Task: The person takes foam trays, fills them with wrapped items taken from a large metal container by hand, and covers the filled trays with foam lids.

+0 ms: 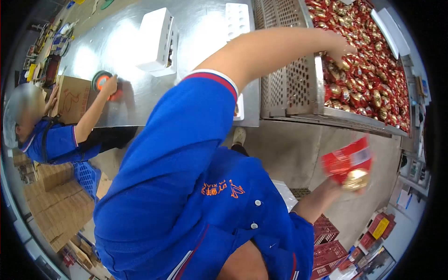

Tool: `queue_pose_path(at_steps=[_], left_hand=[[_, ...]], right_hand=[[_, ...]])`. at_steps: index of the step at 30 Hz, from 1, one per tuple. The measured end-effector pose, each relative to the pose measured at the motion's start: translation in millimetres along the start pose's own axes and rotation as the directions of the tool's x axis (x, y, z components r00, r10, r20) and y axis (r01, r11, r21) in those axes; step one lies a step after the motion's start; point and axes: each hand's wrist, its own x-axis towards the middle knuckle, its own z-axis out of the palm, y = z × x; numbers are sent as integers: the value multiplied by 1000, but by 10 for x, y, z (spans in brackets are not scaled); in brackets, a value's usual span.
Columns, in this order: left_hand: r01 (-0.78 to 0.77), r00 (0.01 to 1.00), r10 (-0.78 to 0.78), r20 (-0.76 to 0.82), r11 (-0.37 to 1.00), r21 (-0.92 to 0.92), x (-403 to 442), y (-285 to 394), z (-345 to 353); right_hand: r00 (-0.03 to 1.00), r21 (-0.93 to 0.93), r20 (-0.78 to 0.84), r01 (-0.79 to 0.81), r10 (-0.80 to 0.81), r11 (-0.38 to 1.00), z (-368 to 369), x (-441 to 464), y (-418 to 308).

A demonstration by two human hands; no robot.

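My left hand [340, 49] reaches over a metal bin [322, 86] and touches the heap of red and gold packets [373, 88] inside. Its fingers are partly hidden among the packets, so their grip is unclear. To the lower right, beside the bin and above the floor, my right hand [357, 190] is closed on a red packet [347, 161] with a gold, rounded lower part. That packet is slightly blurred, with a pale label patch on its red side.
A metal table [196, 21] bears white foam boxes [154, 39] and a white tray [238, 21]. Across it, a co-worker [56, 140] holds an orange tape dispenser [100, 84] by a cardboard box [73, 100]. Dark red crates [329, 254] stand at the lower right.
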Motion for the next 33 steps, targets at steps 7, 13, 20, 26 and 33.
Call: queue_pose_path(at_steps=[7,13,20,26,33], left_hand=[[-354,780,45,-624,854,-381,-2014,14,-1044],[543,474,-876,-90,372,-753,-4753,-711,853],[242,265,-740,618,-569,-786,-5562,159,1841],[177,348,-832,431,-393,-902,-5533,135,2170],[106,410,-788,459,-459,-882,-5499,6,2092]], right_hand=[[854,-813,75,-247,515,527,521,-292,1598],[598,-818,566,320,567,478,697,-706,3414],[603,-929,262,370,754,27,762,-1180,4212],[501,-906,179,419,847,-56,768,-1264,4284],[672,-932,-123,-331,730,147,525,-780,3889]])
